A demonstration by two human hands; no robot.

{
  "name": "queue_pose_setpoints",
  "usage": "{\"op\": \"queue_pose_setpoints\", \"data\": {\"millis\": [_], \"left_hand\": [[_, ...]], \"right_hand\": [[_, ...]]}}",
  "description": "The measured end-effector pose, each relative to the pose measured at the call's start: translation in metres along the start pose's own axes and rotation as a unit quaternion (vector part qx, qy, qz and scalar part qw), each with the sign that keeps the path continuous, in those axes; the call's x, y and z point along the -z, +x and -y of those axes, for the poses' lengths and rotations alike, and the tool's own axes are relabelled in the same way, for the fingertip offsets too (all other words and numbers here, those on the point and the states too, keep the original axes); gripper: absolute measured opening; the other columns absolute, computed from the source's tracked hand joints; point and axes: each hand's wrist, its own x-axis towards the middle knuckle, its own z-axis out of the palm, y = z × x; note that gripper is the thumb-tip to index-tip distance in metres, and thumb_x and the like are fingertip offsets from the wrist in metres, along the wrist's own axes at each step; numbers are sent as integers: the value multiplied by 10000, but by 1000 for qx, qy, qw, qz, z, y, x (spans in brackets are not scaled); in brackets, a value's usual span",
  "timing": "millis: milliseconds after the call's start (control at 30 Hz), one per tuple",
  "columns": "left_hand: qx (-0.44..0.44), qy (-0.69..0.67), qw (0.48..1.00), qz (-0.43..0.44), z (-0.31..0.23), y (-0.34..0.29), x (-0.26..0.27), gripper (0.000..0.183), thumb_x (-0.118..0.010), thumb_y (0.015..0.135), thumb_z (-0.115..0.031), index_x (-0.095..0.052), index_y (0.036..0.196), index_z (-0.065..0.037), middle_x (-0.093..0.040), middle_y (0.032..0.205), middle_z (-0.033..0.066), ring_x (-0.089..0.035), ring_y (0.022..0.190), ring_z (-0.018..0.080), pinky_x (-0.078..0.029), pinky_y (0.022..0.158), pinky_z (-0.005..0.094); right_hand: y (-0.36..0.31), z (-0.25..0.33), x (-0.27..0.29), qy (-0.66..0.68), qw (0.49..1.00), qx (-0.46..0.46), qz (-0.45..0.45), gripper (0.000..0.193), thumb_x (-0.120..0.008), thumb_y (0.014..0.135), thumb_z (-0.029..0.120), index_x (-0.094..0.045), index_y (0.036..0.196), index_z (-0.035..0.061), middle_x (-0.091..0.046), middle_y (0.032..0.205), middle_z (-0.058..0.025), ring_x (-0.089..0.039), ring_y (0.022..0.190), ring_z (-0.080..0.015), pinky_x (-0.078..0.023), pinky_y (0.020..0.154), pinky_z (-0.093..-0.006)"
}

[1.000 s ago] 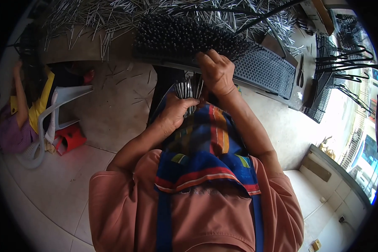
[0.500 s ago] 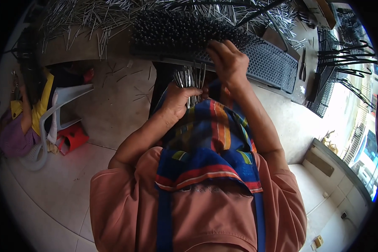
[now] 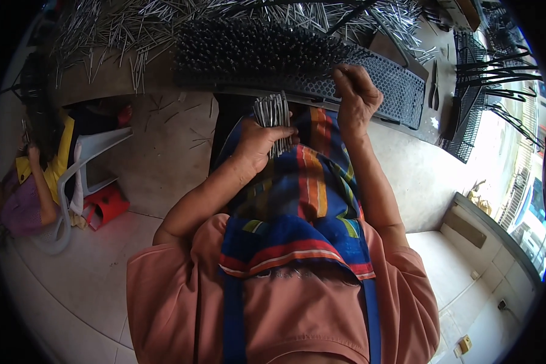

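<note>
My left hand [image 3: 258,144] is wrapped round a bundle of thin metal rods [image 3: 272,111], held above my lap with the rods roughly upright. My right hand [image 3: 359,100] is over the front edge of a long dark perforated rack [image 3: 397,87]. Its fingers are pinched together, and whatever is between them is too small to make out. Dark-tipped rods [image 3: 242,51] stand packed in the rack's left and middle holes, beside my right fingertips. Toward the right end, the rack's holes are bare.
Loose metal rods [image 3: 127,36] lie heaped behind the rack on the table [image 3: 97,79]. Pliers [image 3: 434,91] lie right of the rack, near black wire racks [image 3: 467,85]. At left, another person [image 3: 33,194] sits on a white plastic chair [image 3: 73,173] near a red container [image 3: 106,205].
My right hand has moved right along the rack, from the edge of the standing rods toward the bare holes. My left hand keeps its grip on the bundle.
</note>
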Motion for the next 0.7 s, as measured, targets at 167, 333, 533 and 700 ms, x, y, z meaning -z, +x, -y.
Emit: {"op": "queue_pose_setpoints", "data": {"millis": [167, 333, 533, 700], "left_hand": [[3, -5, 1000, -6, 5, 4, 1, 209, -655, 747, 90, -660, 954, 61, -690, 820, 154, -688, 685, 241, -579, 639, 330], [-3, 0, 1000, 2, 1, -6, -6, 162, -645, 750, 89, -659, 911, 102, -703, 837, 190, -697, 699, 250, -577, 651, 326], [42, 9, 999, -15, -4, 3, -3, 142, -623, 768, 74, -658, 902, 107, -700, 821, 190, -694, 683, 254, -575, 621, 321], [38, -8, 999, -15, -1, 9, 2, 160, -623, 768, 73, -661, 921, 101, -697, 812, 189, -690, 667, 254, -572, 605, 322]], "right_hand": [[6, -5, -7, -97, 985, 141, 35, 86, -676, 789, -63, -679, 866, -24, -618, 775, -10, -524, 651, -43, -396, 571, -179], [10, -6, -8, -99, 983, 149, 43, 99, -690, 771, -68, -684, 861, -30, -626, 780, -26, -549, 675, -60, -429, 597, -197], [5, -14, -13, -228, 960, 147, 72, 108, -700, 761, -56, -700, 862, -17, -645, 780, -51, -588, 646, -100, -456, 595, -220], [11, -6, -20, -252, 946, 202, 37, 106, -709, 771, -18, -712, 872, 13, -641, 744, -67, -615, 625, -135, -477, 597, -246]]}}
